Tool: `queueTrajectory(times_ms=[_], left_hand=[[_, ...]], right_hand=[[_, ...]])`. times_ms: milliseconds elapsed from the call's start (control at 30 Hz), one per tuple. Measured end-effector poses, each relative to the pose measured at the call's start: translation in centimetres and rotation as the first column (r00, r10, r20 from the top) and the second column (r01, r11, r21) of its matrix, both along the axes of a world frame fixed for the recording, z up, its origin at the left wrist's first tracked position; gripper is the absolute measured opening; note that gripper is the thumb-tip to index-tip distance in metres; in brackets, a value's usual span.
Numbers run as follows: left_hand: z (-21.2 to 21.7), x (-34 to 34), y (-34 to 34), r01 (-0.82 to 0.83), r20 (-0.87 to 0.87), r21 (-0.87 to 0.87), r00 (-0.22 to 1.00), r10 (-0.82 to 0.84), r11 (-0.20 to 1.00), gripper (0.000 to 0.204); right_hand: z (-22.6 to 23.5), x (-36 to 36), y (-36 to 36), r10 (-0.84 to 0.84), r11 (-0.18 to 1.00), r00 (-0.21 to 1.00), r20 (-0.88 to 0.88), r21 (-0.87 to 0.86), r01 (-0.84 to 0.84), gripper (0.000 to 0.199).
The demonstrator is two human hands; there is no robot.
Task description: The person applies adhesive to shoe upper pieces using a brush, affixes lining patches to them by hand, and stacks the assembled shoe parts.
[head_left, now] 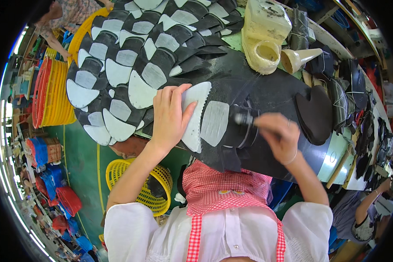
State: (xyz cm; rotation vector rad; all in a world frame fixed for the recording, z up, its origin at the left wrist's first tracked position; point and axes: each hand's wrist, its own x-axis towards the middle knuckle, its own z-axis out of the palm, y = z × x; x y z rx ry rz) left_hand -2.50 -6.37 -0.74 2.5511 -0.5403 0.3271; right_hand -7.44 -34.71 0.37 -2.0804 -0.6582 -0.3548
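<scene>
My left hand [172, 115] rests flat, fingers stretched out, on a white piece with a serrated edge [195, 120], on the dark table near its front edge. Right of it lies a black piece with a pale grey patch [215, 123], over further black layers [244, 131]. My right hand [281, 133] is closed round a small brush-like tool [243, 118], whose pale tip is over these layers. Motion smears the tool and fingers. A large overlapping spread of black pieces with white and grey parts [155, 75] covers the table's left side.
A glue-stained translucent plastic container [266, 30] stands at the back, beside a pale funnel-shaped piece [301, 57]. Dark rounded sheets [314, 114] lie to the right. Below the table's left side is a yellow basket [150, 207]; red and yellow baskets [52, 89] stack farther left. Other people work nearby.
</scene>
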Motion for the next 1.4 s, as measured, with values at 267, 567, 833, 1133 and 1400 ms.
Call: queueTrajectory(times_ms=[267, 567, 833, 1133, 1400], left_hand=[[-0.3, -0.2, 0.4, 0.021, 0.062, 0.016, 0.998, -0.021, 1.0, 0.04], [0.0, 0.2, 0.3, 0.015, 0.007, 0.013, 1.0, -0.015, 1.0, 0.038], [0.7, 1.5, 0.8, 0.09, 0.171, -0.036, 0.982, -0.083, 0.995, 0.039], [1.8, 20.2, 13.6, -0.233, -0.096, -0.882, 0.939, 0.329, 0.408, 0.043], [-2.1, 28.9, 17.1, -0.517, 0.602, -0.294, 0.554, 0.576, 0.804, 0.058]], right_hand=[[3.1, 1.9, 2.4, -0.101, 0.993, 0.994, -0.033, 0.05, 0.102, 0.026], [2.5, -0.2, 3.9, 0.151, 0.98, 0.985, 0.077, 0.121, -0.16, 0.025], [-1.3, 6.9, -0.6, -0.523, 0.846, 0.836, -0.167, 0.016, 0.533, 0.022], [0.1, 8.9, -4.8, -0.343, 0.765, 0.825, -0.45, 0.376, 0.523, 0.008], [-0.4, 12.4, -4.1, -0.426, 0.897, 0.904, 0.039, -0.111, 0.428, 0.014]])
